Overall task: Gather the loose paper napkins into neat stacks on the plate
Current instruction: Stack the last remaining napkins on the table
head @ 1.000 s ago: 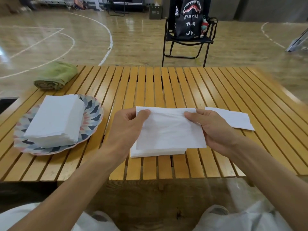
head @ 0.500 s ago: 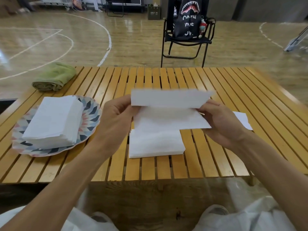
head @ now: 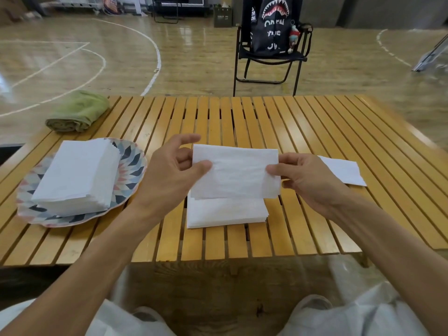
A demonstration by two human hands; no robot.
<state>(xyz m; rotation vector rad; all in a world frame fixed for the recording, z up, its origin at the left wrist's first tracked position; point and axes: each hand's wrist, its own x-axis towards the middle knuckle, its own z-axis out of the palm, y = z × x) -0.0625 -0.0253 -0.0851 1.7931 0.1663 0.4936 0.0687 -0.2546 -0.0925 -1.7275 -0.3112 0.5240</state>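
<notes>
While both hands point(head: 169, 170) point(head: 308, 178) pinch napkin point(head: 236, 173) — small stack point(head: 228, 212) lies beneath.

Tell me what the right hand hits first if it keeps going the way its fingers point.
The right hand points leftward, pinching the folded white paper napkin. Straight on, it would probably meet the left hand holding the opposite edge, though depth is unclear.

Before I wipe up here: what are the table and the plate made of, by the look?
Table: seemingly wood or bamboo slats, orange-brown with a slight sheen, gaps between them. Plate: rigid, wavy rim, printed geometric pattern; melamine or glazed ceramic, unclear which.
</notes>
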